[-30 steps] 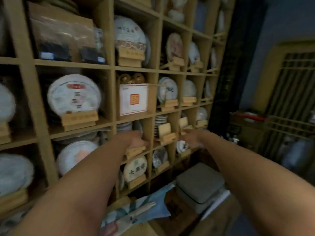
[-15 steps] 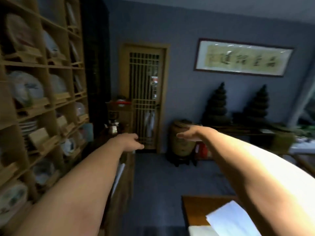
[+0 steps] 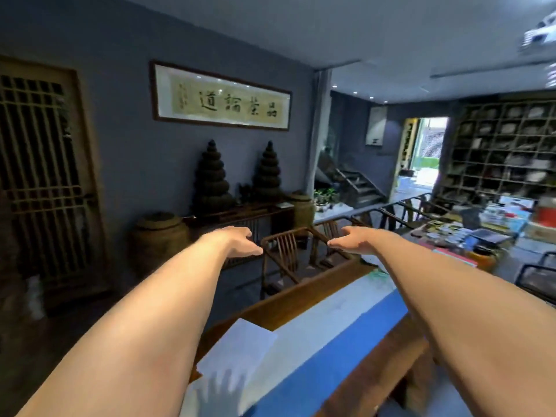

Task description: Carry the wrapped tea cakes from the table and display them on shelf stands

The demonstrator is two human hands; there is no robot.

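Both my hands reach out empty, left hand [image 3: 237,242] and right hand [image 3: 353,240] apart, fingers loose; one table [image 3: 288,299] at six o'clock, one chair [image 3: 288,251] at twelve.

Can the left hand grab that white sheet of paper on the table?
Probably yes: the left hand is empty and open, and the white paper lies uncovered on the table below that arm.

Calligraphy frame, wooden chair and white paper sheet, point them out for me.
calligraphy frame [image 3: 221,97], head view, middle of scroll.
wooden chair [image 3: 284,246], head view, slatted backrest.
white paper sheet [image 3: 237,347], head view, centre of sheet.
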